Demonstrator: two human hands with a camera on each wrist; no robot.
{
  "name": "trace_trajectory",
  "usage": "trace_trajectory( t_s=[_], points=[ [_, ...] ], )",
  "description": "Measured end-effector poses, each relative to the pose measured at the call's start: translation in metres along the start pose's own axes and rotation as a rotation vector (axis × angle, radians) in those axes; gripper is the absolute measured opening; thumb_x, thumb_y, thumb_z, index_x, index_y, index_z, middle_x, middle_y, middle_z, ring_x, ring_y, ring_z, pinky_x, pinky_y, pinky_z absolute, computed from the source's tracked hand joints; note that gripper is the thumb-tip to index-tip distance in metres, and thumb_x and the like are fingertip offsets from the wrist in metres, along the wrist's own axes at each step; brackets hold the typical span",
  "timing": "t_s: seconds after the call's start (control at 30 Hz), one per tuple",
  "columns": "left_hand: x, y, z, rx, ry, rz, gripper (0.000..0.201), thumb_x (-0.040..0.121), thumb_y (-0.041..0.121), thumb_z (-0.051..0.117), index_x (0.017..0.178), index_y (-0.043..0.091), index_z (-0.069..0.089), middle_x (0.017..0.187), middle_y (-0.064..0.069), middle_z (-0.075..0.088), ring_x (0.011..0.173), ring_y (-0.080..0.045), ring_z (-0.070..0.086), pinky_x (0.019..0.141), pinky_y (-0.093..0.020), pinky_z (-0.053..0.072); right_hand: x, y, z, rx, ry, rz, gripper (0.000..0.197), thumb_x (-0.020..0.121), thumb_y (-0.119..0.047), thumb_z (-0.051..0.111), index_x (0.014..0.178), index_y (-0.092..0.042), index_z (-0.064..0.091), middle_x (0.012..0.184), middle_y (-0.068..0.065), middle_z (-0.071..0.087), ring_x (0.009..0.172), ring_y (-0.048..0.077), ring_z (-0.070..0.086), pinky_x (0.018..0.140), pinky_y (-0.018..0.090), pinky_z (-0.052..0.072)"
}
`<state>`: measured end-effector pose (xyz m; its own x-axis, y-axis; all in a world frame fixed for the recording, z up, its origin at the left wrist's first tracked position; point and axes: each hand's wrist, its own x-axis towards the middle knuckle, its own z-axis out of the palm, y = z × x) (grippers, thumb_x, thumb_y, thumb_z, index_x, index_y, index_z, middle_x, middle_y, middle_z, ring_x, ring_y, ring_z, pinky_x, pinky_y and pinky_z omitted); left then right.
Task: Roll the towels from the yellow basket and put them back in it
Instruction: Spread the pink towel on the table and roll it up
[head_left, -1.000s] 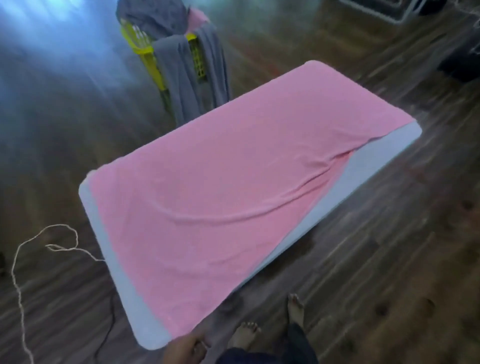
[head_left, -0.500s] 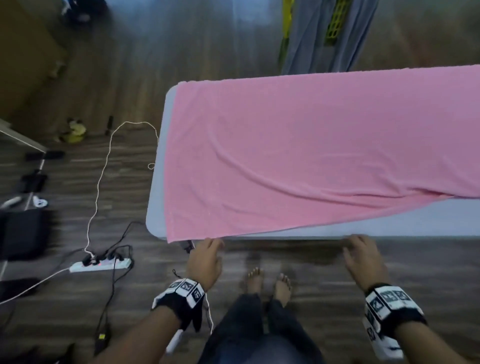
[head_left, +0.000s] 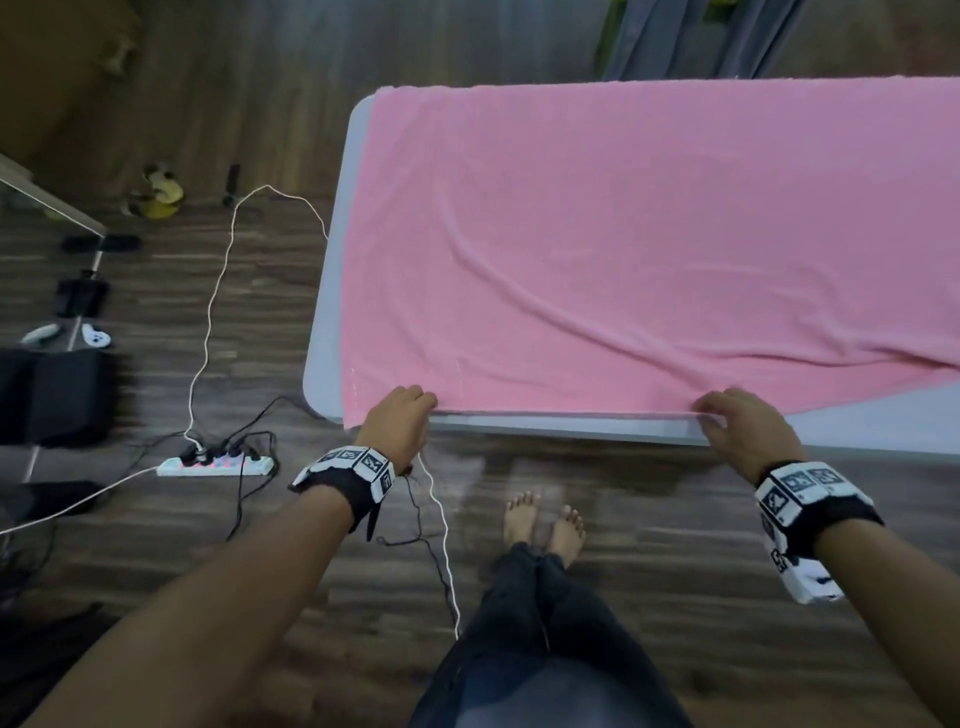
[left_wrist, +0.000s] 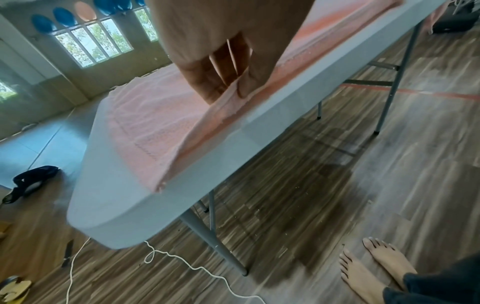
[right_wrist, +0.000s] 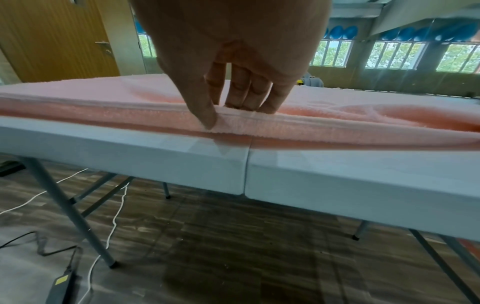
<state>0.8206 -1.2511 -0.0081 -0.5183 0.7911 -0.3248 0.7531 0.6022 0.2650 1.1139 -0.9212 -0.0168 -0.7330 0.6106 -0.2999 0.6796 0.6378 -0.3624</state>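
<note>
A large pink towel (head_left: 649, 234) lies spread flat over a white folding table (head_left: 332, 270). My left hand (head_left: 410, 410) pinches the towel's near hem close to its left corner; the left wrist view shows thumb and fingers gripping the lifted pink edge (left_wrist: 226, 96). My right hand (head_left: 719, 415) pinches the same hem further right, thumb in front and fingers on top of the towel (right_wrist: 337, 131). Grey towels (head_left: 691, 36) hang over the yellow basket (head_left: 605, 41) beyond the table's far edge, mostly cut off by the frame.
A power strip (head_left: 215, 464) with several plugged cables lies on the wooden floor at the left, and a white cord (head_left: 218, 291) runs past the table's left end. Black gear (head_left: 49, 395) sits further left. My bare feet (head_left: 543, 522) stand near the table's front edge.
I have moved round to the table's long side. Both hands rose from below the table's edge to the towel's near hem and took hold of it.
</note>
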Motion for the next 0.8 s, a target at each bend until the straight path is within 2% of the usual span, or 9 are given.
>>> trace_trajectory(
  t_s=[0.13,0.2,0.27,0.33,0.43,0.53,0.6,0.67,0.8],
  points=[
    [-0.019,-0.014,0.005,0.08,-0.028,0.001,0.009,0.081,0.002,0.059,0.088,0.005,0.064,0.083,-0.012,0.061,0.08,-0.032,0.055,0.06,-0.033,0.036,-0.033,-0.002,0.015,0.057,-0.004,-0.061,0.014,0.08,-0.007,0.071,0.092,-0.014,0.074,0.085,0.007,0.063,0.084,0.033,0.061,0.074,0.04,0.049],
    [-0.024,-0.015,0.006,0.116,-0.033,-0.028,0.011,0.077,0.003,0.061,0.086,0.007,0.065,0.083,-0.01,0.064,0.078,-0.031,0.055,0.063,-0.034,0.036,-0.042,-0.004,0.024,0.081,-0.023,-0.07,0.015,0.08,-0.008,0.071,0.092,-0.016,0.074,0.086,0.005,0.064,0.085,0.031,0.062,0.076,0.04,0.051],
    [-0.026,-0.001,0.009,0.128,0.001,-0.001,0.019,0.076,0.011,0.067,0.095,0.011,0.065,0.092,-0.007,0.064,0.083,-0.028,0.054,0.07,-0.036,0.04,-0.044,-0.006,0.029,0.101,-0.025,-0.05,0.015,0.08,-0.009,0.071,0.092,-0.016,0.075,0.086,0.003,0.065,0.085,0.029,0.062,0.077,0.039,0.051],
    [-0.021,0.037,0.015,0.087,0.018,0.125,0.032,0.079,0.027,0.067,0.107,0.015,0.061,0.104,-0.005,0.06,0.092,-0.025,0.053,0.077,-0.038,0.043,-0.045,-0.009,0.031,0.112,-0.013,-0.029,0.014,0.08,-0.009,0.071,0.091,-0.016,0.075,0.086,0.003,0.065,0.085,0.029,0.062,0.076,0.038,0.051],
    [0.0,0.124,0.026,0.044,-0.086,0.311,0.046,0.085,0.041,0.06,0.123,0.016,0.051,0.118,-0.005,0.054,0.106,-0.025,0.048,0.087,-0.039,0.041,-0.046,-0.014,0.029,0.109,-0.016,-0.015,0.012,0.08,-0.01,0.07,0.09,-0.015,0.075,0.087,0.002,0.066,0.085,0.027,0.061,0.075,0.036,0.048],
    [0.027,0.202,0.038,0.006,-0.156,0.37,0.05,0.086,0.036,0.062,0.128,0.016,0.045,0.125,-0.007,0.05,0.113,-0.026,0.045,0.092,-0.04,0.039,-0.048,-0.016,0.026,0.107,-0.009,-0.016,0.012,0.08,-0.011,0.069,0.09,-0.016,0.074,0.086,0.002,0.066,0.086,0.026,0.06,0.075,0.036,0.047],
    [0.04,0.234,0.041,0.03,-0.189,0.38,0.038,0.087,0.021,0.06,0.122,0.013,0.049,0.121,-0.009,0.053,0.11,-0.028,0.047,0.089,-0.039,0.04,-0.048,-0.015,0.023,0.089,-0.011,-0.051,0.013,0.079,-0.011,0.07,0.089,-0.018,0.074,0.085,0.001,0.066,0.083,0.025,0.06,0.073,0.037,0.048],
    [0.047,0.246,0.041,0.064,-0.241,0.348,0.024,0.086,0.009,0.054,0.11,0.01,0.056,0.111,-0.012,0.056,0.103,-0.032,0.052,0.081,-0.04,0.041,-0.049,-0.009,0.018,0.065,-0.011,-0.109,0.014,0.075,-0.011,0.075,0.085,-0.02,0.073,0.081,0.0,0.066,0.078,0.025,0.061,0.069,0.037,0.049],
    [0.049,0.242,0.035,0.049,-0.274,0.278,0.017,0.085,0.011,0.05,0.098,0.009,0.06,0.101,-0.012,0.06,0.094,-0.035,0.056,0.073,-0.039,0.042,-0.039,0.052,-0.006,0.014,0.017,-0.141,0.018,0.068,-0.008,0.079,0.08,-0.02,0.072,0.08,0.0,0.066,0.075,0.027,0.062,0.069,0.039,0.049]
  ],
)
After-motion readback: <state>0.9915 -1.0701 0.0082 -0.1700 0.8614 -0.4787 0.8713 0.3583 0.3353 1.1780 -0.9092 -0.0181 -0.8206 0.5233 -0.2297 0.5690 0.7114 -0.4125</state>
